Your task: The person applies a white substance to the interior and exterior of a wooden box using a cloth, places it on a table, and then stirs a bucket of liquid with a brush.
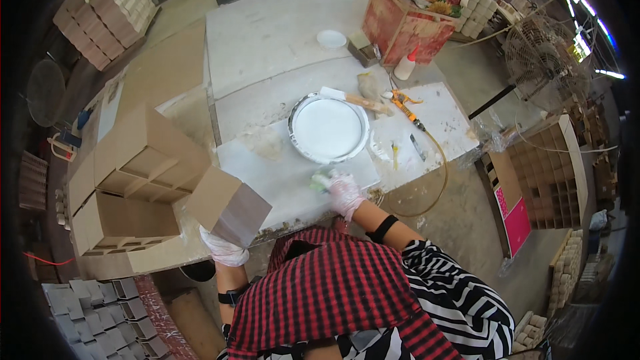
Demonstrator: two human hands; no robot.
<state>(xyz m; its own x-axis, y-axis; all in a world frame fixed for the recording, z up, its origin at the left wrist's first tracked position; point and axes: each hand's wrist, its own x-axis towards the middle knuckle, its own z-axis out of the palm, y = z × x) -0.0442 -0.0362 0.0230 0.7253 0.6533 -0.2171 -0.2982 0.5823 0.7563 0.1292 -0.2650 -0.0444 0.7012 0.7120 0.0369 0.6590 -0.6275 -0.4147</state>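
My left hand, in a whitish glove, grips a small cardboard box from below at the table's near edge. The box is tilted, with a tan face and a greyer face showing. My right hand, gloved too, is closed on a pale green wad, perhaps a cloth or sponge, low over the white table. Just beyond it stands a round tub of white liquid or paste, its rim smeared. A wide brush with a wooden handle lies across the tub's far rim.
Cardboard boxes with open compartments stand at the left. Right of the tub lie an orange air gun with a hose and a knife. A red-capped bottle, reddish crate and fan are farther off.
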